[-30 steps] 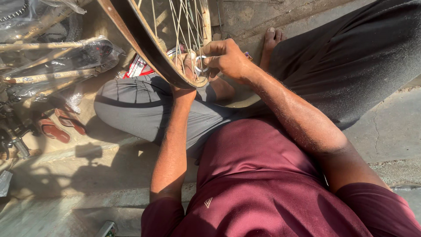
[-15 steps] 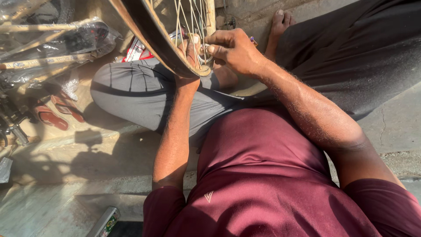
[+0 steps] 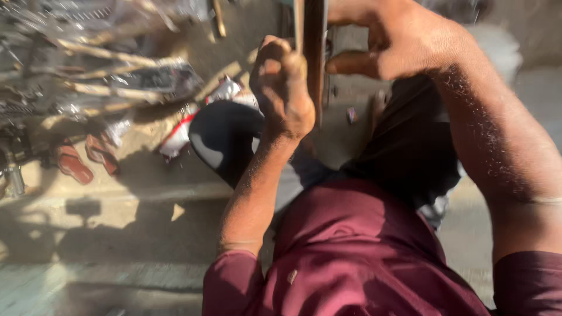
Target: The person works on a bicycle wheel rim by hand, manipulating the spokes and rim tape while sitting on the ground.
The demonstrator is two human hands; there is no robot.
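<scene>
Fingers of both raised hands, left hand (image 3: pixel 284 93) and right hand (image 3: pixel 392 44), seemingly grip the blurred wheel rim (image 3: pixel 313 52).

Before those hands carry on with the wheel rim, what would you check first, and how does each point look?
1. Left hand gripping the wheel rim: ok, fingers curled against it.
2. Right hand on the rim: ok, fingers touch its other side.
3. Rim seen edge-on, upright between the hands: ok.
4. Spokes visible: cannot tell, the picture is blurred.
5. Sandals on the ground well apart from the hands: ok.
</scene>
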